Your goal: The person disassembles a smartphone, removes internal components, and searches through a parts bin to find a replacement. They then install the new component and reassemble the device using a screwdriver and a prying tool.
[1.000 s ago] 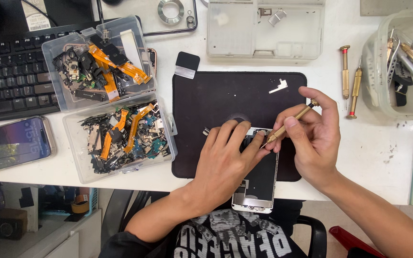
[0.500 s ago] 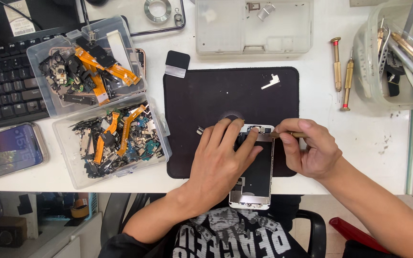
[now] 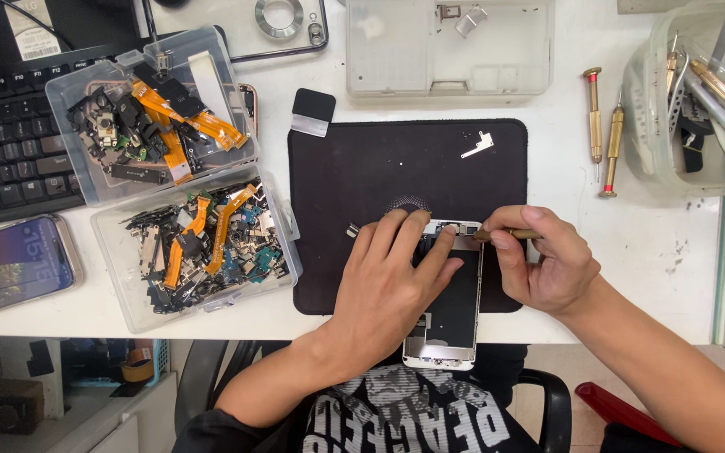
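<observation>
Left hand [image 3: 388, 285] lies spread on the opened phone screen assembly [image 3: 449, 310]; right hand [image 3: 547, 264] pinches a small screwdriver [image 3: 505, 235] at its top edge. One bracket [image 3: 477, 145] already off; disassembly incomplete.

An opened phone panel [image 3: 449, 310] with a dark middle and silver frame is lying flat, face down, its top end resting on a black mat [image 3: 354, 176] and its lower end overhanging the bench [image 3: 656, 268] edge. A slim brass-coloured screwdriver [image 3: 509, 235] is lying nearly level, its tip touching the panel's top edge.

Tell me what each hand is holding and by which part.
Left hand presses flat on the phone screen assembly, fingers on its upper half. Right hand pinches a brass-handled screwdriver by its shaft.
</observation>
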